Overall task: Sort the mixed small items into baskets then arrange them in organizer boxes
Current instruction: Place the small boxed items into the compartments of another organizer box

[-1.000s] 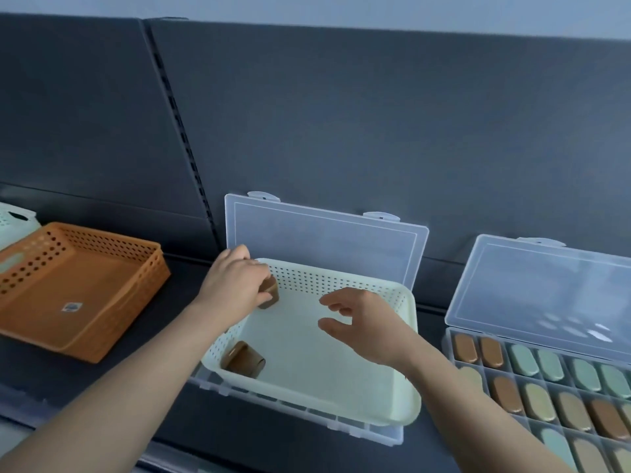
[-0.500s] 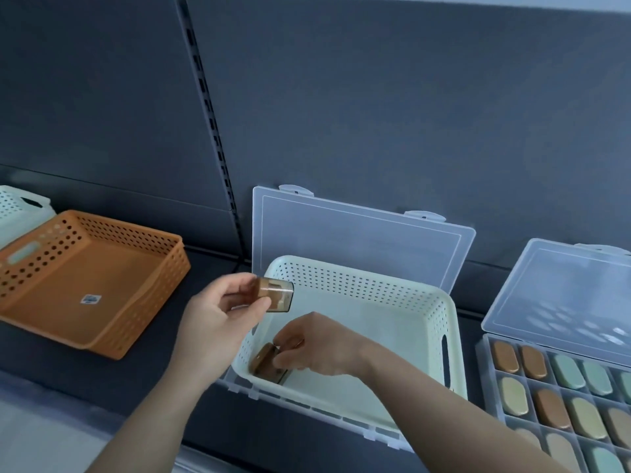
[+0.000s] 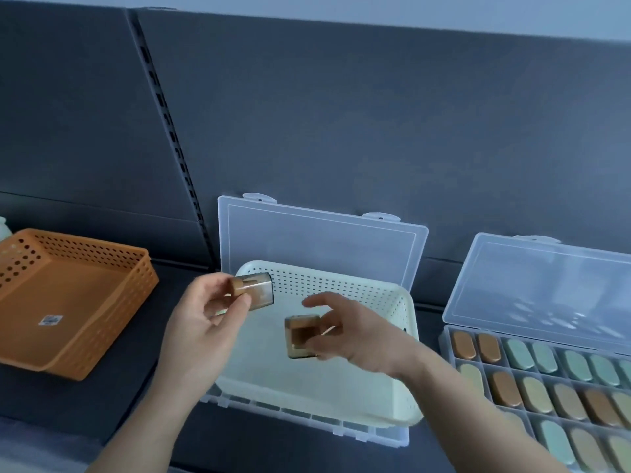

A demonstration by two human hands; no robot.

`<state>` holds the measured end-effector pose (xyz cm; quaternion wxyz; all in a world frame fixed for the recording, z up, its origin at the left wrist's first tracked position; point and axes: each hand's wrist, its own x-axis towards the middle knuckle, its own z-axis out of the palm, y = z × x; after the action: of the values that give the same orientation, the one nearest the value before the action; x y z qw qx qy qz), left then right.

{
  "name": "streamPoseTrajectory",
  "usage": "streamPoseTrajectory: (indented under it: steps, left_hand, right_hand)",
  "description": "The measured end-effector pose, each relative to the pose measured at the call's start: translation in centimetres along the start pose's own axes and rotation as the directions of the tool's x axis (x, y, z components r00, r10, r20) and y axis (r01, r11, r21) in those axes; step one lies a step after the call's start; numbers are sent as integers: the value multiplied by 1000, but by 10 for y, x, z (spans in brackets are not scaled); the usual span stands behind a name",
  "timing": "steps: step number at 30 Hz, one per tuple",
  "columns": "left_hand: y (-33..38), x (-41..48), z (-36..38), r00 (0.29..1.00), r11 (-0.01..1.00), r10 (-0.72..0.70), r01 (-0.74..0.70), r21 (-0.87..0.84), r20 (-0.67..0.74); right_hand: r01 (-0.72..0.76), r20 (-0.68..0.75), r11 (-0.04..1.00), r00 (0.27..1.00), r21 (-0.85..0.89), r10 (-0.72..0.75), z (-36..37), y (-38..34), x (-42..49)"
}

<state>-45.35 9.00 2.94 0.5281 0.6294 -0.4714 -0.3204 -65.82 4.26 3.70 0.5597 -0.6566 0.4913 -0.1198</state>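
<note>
Left hand [image 3: 205, 322] pinching a small brown piece with a clear cap [image 3: 254, 291] between thumb and fingertips, raised over the left rim of the cream perforated basket [image 3: 324, 281]; right hand [image 3: 355, 336] gripping a second brown piece [image 3: 302, 336] by its sides, thumb and curled fingers around it, index finger stretched forward, above the basket floor. Both pieces lifted clear, touching nothing but fingers. Judged from their size and the easy fingertip hold: light, rigid plastic, smooth and probably a little slippery on the glossy faces, the clear cap possibly loose, so best taken across the flat sides near the middle rather than by the cap alone. Basket seated on an open clear organizer box [image 3: 307, 421], lid [image 3: 317, 247] propped against the dark back panel. Just to the right, a second organizer box [image 3: 444, 339], lid up, compartments filled with brown, tan and green oval pieces [image 3: 505, 390]. Well to the left on the dark shelf, an orange basket [image 3: 85, 302] with a small label on its floor
</note>
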Motion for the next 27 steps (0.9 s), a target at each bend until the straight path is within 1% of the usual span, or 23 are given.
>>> streamPoseTrajectory:
  steps: [1, 3, 5, 8, 11, 13, 15, 17, 20, 22, 24, 27]
  left_hand:
    - [4, -4, 8, 1000, 999, -8, 9, -50, 15]
    - [14, -14, 27, 999, 988, -14, 21, -152, 48]
    - [23, -28, 49, 995, 975, -8, 29, -220, 95]
    - [36, -56, 88, 972, 956, -34, 100, -275, 233]
    - [46, -86, 136, 930, 925, -94, 213, -314, 355]
    - [54, -104, 172, 904, 919, -100, 244, -310, 415]
    - [61, -123, 209, 877, 930, -84, 240, -277, 474]
    - [68, -140, 246, 856, 949, -70, 215, -230, 513]
    - [71, -165, 294, 834, 977, -55, 158, -143, 548]
    - [68, -180, 324, 825, 999, -10, 37, -35, 565]
    - [66, -193, 351, 811, 989, 59, -125, 75, 582]
    - [67, -211, 390, 756, 944, 143, -298, 141, 639]
  right_hand:
    - [13, -20, 992, 1000, 127, -10, -9, 4, -11]
    - [74, -74, 923, 996, 379, -49, -26, 14, -37]
    - [131, -136, 848, 988, 513, -71, -42, 28, -62]
    - [191, -248, 799, 967, 570, -54, -63, 57, -97]
    - [215, -358, 755, 933, 619, 27, -91, 92, -134]
    - [230, -402, 735, 913, 638, 63, -114, 117, -161]
    - [243, -439, 706, 892, 665, 107, -137, 142, -190]
    - [260, -484, 693, 863, 672, 146, -157, 165, -219]
    - [273, -561, 746, 812, 607, 159, -182, 199, -256]
    - [225, -615, 830, 770, 510, 169, -194, 222, -275]
    - [158, -669, 896, 721, 414, 182, -204, 242, -291]
    - [108, -728, 922, 651, 371, 217, -214, 264, -311]
